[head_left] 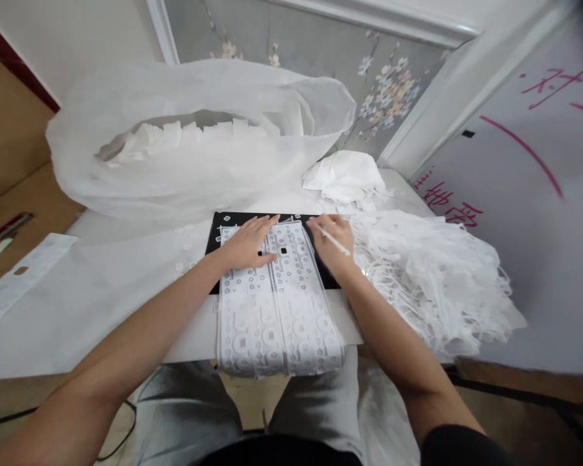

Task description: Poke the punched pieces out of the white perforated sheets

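Note:
A long white patterned sheet (298, 298) with rows of grey printed shapes lies over a black mat (330, 275) and bends down over the table's front edge. My left hand (250, 244) rests flat on the sheet's upper left part, fingers spread, thumb pointing right. Near its upper right corner my right hand (333, 239) is closed around a slim white pen-like tool (337, 241). That tool's tip is hidden or too blurred to make out. Small white cut pieces (227, 219) are scattered along the mat's far edge.
To the right sits a large heap of white strips (427, 278), with folded white cloth (344, 176) behind it. A big translucent bag (199, 175) holding white pieces stands at the back. On the left lies a white strip with a hole (29, 275). A marked whiteboard (525, 213) stands right.

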Available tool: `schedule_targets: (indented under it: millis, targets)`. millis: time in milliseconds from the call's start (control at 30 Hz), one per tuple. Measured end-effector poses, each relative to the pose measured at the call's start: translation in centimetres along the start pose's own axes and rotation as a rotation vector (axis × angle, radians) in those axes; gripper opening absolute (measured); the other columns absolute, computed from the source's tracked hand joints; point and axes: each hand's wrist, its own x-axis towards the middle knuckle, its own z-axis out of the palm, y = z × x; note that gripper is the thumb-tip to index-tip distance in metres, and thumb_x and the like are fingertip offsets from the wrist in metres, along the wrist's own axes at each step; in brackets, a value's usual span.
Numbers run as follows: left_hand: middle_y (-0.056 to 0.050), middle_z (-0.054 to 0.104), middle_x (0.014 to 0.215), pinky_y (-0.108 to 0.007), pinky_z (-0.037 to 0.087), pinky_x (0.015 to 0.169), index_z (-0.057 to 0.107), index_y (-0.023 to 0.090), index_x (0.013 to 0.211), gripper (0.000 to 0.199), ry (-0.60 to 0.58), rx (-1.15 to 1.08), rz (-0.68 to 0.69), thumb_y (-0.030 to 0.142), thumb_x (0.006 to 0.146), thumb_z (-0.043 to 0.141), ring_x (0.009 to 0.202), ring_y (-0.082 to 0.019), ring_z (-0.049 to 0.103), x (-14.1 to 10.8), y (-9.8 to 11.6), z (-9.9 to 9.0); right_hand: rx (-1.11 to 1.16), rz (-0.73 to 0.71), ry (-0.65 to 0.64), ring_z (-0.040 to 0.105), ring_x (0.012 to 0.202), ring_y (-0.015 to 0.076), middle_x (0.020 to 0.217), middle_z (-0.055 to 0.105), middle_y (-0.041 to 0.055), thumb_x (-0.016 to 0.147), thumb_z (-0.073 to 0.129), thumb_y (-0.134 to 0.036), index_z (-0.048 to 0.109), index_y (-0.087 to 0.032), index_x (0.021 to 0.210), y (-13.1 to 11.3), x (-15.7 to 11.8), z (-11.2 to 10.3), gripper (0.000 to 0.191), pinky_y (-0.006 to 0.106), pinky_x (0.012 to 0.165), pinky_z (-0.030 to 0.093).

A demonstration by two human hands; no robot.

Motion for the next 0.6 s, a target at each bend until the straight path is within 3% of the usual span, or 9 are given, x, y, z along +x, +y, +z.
schedule_targets:
  millis: [67, 167, 300, 600]
  targets:
    - [-0.012, 0.023, 0.166, -0.049, 0.014, 0.126, 0.006, 0.022, 0.161, 0.093, -0.034, 0.000, 0.001, 0.058, 0.092, 0.057, 0.154, -0.031, 0.019, 0.0, -0.1, -0.1, 0.182, 0.163, 0.105, 0.063, 0.108, 0.0264, 0.101, 0.075, 0.0070, 0.094, 0.059, -0.037, 0.067, -0.022, 0.084, 1.7, 0.7, -1.0, 0.019, 0.043, 0.096, 0.047]
    - [-0.011, 0.027, 0.165, -0.049, 0.013, 0.126, 0.017, 0.023, 0.160, 0.083, -0.064, 0.003, 0.014, 0.058, 0.094, 0.053, 0.154, -0.031, 0.019, 0.0, -0.1, -0.2, 0.486, 0.293, -0.052, 0.069, 0.101, 0.0254, 0.103, 0.076, 0.0061, 0.088, 0.067, -0.042, 0.067, -0.022, 0.079, 2.9, 0.5, -1.8, 0.022, 0.043, 0.090, 0.053]
    - [-0.010, 0.033, 0.162, -0.049, 0.014, 0.126, 0.027, 0.023, 0.157, 0.078, -0.055, 0.009, 0.019, 0.058, 0.093, 0.055, 0.152, -0.031, 0.022, 0.0, -0.2, -0.1, 0.539, 0.250, -0.288, 0.071, 0.096, 0.0258, 0.101, 0.077, 0.0057, 0.082, 0.074, -0.041, 0.073, -0.024, 0.081, 1.9, -0.8, -1.4, 0.017, 0.044, 0.089, 0.055]
    - [-0.010, 0.039, 0.158, -0.050, 0.019, 0.124, 0.039, 0.025, 0.150, 0.069, -0.060, 0.006, 0.027, 0.056, 0.092, 0.058, 0.149, -0.031, 0.030, 0.1, -0.1, -0.2, 0.496, 0.181, -0.310, 0.071, 0.098, 0.0261, 0.101, 0.077, 0.0063, 0.081, 0.076, -0.037, 0.073, -0.024, 0.078, 1.2, -1.0, -0.8, 0.014, 0.045, 0.092, 0.054]
